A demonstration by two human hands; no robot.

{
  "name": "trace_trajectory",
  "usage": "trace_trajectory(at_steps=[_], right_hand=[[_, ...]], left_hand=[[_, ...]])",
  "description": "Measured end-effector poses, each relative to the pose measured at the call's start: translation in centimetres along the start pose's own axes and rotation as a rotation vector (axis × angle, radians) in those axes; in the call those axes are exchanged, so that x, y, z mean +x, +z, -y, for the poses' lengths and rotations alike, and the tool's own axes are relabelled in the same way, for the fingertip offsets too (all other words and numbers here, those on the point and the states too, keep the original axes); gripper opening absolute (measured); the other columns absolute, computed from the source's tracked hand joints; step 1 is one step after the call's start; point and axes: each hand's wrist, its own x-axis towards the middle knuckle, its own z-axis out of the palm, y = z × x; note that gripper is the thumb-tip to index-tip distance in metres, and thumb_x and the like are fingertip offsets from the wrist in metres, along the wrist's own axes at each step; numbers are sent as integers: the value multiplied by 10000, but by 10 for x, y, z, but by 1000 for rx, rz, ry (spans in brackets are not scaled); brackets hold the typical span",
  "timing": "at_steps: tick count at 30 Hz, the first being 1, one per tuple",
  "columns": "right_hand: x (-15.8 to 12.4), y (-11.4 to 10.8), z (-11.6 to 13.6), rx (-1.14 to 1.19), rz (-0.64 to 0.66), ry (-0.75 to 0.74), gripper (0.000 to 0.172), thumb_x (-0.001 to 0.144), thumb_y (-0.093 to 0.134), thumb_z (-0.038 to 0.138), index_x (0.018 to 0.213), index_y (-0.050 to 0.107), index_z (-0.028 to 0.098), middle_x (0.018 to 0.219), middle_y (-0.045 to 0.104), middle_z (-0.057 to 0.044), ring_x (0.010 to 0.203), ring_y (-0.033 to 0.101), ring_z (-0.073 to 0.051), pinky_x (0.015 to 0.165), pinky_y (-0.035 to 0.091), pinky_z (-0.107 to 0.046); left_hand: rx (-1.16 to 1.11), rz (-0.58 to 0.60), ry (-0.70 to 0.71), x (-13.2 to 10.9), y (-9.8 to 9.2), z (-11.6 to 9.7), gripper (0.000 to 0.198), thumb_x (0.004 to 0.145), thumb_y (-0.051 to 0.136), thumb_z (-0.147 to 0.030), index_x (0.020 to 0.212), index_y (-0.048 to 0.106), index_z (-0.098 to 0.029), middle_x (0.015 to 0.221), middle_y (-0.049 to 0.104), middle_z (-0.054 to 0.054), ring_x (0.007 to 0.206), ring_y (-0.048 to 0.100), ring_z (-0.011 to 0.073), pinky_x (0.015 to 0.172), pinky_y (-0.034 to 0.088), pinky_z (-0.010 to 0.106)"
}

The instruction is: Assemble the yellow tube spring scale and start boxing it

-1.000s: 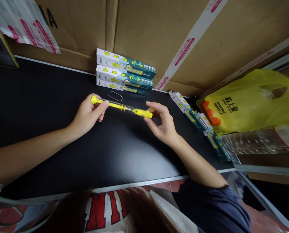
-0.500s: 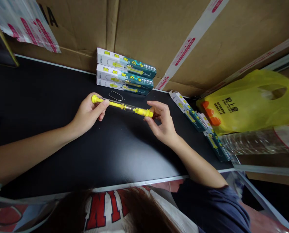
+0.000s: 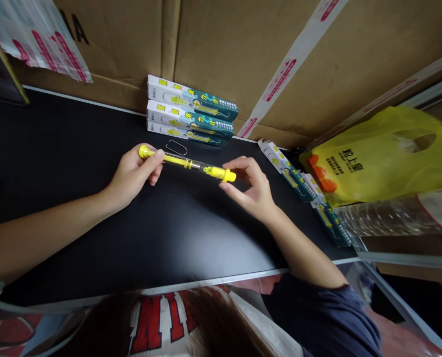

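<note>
Above counter (image 3: 76, 148): yellow tube (image 3: 187, 163) unboxed — left hand (image 3: 134, 173) and right hand (image 3: 252, 191) each pinched on an end; boxes (image 3: 189, 111) closed.

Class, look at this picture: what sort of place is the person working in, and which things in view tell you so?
Probably a small packing station. Taped cardboard cartons wall in a black table, matching printed boxes are stacked at the back, and the left hand and right hand hold a yellow tube.

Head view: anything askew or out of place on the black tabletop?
Mostly tidy. The boxes on the right lie fanned in a slanted, overlapping row, unlike the squared stack of boxes at the back. A loose wire clip lies alone behind the yellow tube held between left hand and right hand.
</note>
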Motion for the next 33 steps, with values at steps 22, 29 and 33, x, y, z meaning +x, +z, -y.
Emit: trace_trajectory(at_steps=[22, 29, 33], right_hand=[[0, -2, -3, 26, -72, 60, 346, 917, 756, 510, 1100, 663, 232, 990, 697, -61, 831, 699, -193, 695, 663, -345], [-2, 4, 2, 10, -82, 9, 234, 955, 723, 377, 1118, 635, 234, 1018, 668, -74, 842, 684, -192, 681, 648, -346], [-1, 6, 2, 14, -66, -16, 210, 947, 732, 307, 1112, 627, 231, 1021, 670, -70, 803, 672, -175, 650, 632, -321]], left_hand=[[85, 23, -15, 1, -2, -2, 400, 689, 907, -429, 747, 598, -184, 671, 644, -11, 516, 555, 75, 504, 506, 205], [103, 3, -45, 2, -2, -1, 332, 756, 857, -378, 783, 599, -172, 660, 642, -14, 514, 566, 71, 498, 501, 186], [99, -20, -65, 3, -1, -1, 303, 784, 835, -336, 869, 592, -177, 653, 644, -31, 513, 579, 79, 493, 498, 185]])
